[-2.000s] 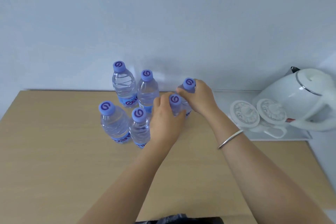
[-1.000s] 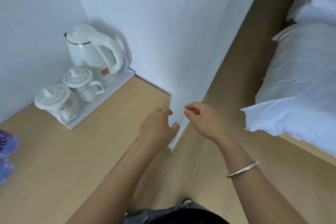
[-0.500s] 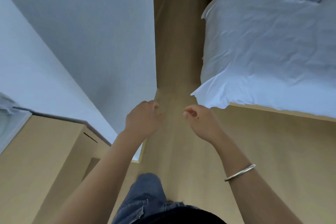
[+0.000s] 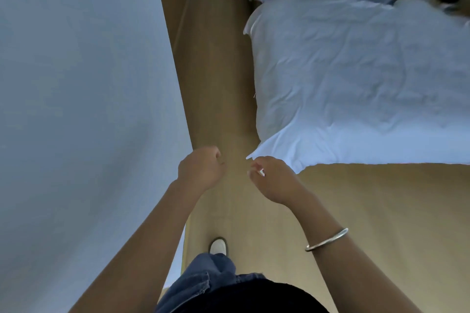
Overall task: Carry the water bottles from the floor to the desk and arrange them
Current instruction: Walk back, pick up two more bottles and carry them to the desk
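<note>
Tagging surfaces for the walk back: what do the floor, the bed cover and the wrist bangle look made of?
Floor: wood or wood-look laminate, matte; faint lengthwise grain, one seam.
Bed cover: white woven fabric, probably cotton; soft creases.
Bangle: silvery polished metal by its bright glint; the alloy can't be told.

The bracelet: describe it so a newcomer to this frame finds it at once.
Start at the white bed on the right, then follow the bare forearm below its corner back from the right hand. The bracelet is the thin silver band around that wrist; the other wrist is bare.
</note>
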A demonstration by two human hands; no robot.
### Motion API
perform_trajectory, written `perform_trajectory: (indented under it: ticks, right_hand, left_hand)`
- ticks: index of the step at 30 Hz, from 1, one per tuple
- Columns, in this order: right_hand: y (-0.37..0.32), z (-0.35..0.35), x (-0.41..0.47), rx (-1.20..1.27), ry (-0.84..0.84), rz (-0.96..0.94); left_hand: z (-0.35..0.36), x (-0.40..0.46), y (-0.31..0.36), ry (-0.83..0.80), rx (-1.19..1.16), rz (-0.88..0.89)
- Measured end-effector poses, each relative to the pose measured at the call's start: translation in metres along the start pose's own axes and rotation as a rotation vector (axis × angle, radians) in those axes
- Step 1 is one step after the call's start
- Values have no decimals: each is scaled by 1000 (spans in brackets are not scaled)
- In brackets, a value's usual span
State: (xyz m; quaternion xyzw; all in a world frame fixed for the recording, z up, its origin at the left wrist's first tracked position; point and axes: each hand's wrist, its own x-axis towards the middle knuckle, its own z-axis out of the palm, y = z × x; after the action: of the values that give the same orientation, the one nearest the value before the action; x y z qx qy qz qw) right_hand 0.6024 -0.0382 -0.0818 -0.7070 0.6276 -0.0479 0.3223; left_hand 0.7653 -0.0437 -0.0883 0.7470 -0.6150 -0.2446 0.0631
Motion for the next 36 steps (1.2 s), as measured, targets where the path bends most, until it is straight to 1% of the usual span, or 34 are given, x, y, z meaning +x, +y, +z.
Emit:
perform_trajectory:
  ticks: [2, 7, 12, 17, 21, 28, 36]
  right_hand:
    - [-4, -3, 23, -13, 12, 5]
    - [-12, -13, 66, 9, 16, -4]
    - [-12, -23, 112, 72, -24, 14]
    - [-5, -41, 177, 61, -77, 11]
    - [1, -78, 243, 14, -70, -5]
    - [9, -160, 364, -78, -49, -118]
    - [34, -214, 476, -132, -111, -107]
  left_hand:
    - [-4, 26, 7, 11, 43, 30]
    - [-17, 73, 20, 10, 68, 109]
    - [-24, 116, 11, -31, 131, 64]
    - [-27, 175, 22, -55, 97, 56]
    - [-40, 240, 47, -62, 92, 50]
    - [-75, 366, 109, 7, -16, 29]
    - [-87, 470, 126, -32, -31, -113]
